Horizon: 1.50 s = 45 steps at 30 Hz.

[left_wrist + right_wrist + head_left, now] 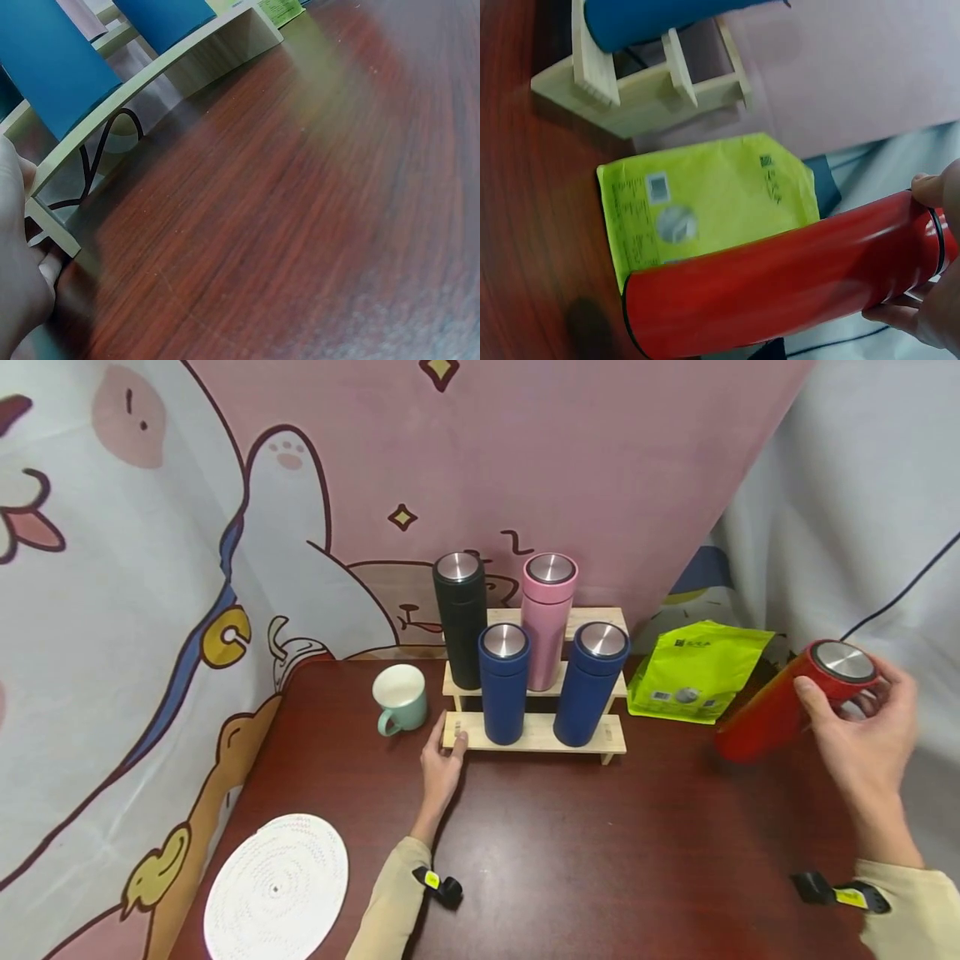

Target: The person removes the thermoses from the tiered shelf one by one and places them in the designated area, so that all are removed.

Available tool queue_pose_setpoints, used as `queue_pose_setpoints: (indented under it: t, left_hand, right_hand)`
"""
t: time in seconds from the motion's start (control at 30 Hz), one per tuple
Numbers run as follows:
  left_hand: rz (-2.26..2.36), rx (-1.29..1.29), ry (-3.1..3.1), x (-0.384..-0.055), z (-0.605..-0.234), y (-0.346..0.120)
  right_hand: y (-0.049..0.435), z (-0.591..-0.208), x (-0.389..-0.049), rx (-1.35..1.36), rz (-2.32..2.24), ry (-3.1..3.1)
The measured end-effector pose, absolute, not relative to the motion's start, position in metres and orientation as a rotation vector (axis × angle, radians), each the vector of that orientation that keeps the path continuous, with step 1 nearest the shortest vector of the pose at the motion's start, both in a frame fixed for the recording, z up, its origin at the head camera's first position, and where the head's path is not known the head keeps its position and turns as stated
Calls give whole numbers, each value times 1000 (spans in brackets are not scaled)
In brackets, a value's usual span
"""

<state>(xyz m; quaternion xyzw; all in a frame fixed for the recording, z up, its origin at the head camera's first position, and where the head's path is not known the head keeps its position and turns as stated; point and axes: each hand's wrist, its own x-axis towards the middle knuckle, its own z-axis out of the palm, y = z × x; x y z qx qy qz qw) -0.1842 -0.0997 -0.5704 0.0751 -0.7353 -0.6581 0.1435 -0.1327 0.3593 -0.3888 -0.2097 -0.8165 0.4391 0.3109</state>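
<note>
My right hand grips a red thermos around its upper end, at the right of the table. The thermos leans in the head view; whether its base touches the table I cannot tell. With thumb on top, my left hand holds the left end of the lowest step of a wooden stepped rack. Two blue thermoses stand on that step. Behind them, a dark green thermos and a pink thermos stand on the middle step.
A lime-green pouch stands between the rack and the red thermos. Left of the rack is a mint-green mug. A round white woven mat lies at the front left. A dark cable runs down at the right.
</note>
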Motion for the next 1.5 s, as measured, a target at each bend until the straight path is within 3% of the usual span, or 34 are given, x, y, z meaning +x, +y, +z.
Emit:
queue_pose_setpoints:
  t: [0.8, 1.5]
  left_hand:
    - [-1858, 255, -2148, -183, -571, -100]
    - [-1859, 254, -2152, -183, -572, -98]
  right_hand:
    - [405, -417, -141, -819, 1084, -2109]
    - [414, -428, -145, -827, 999, -2114]
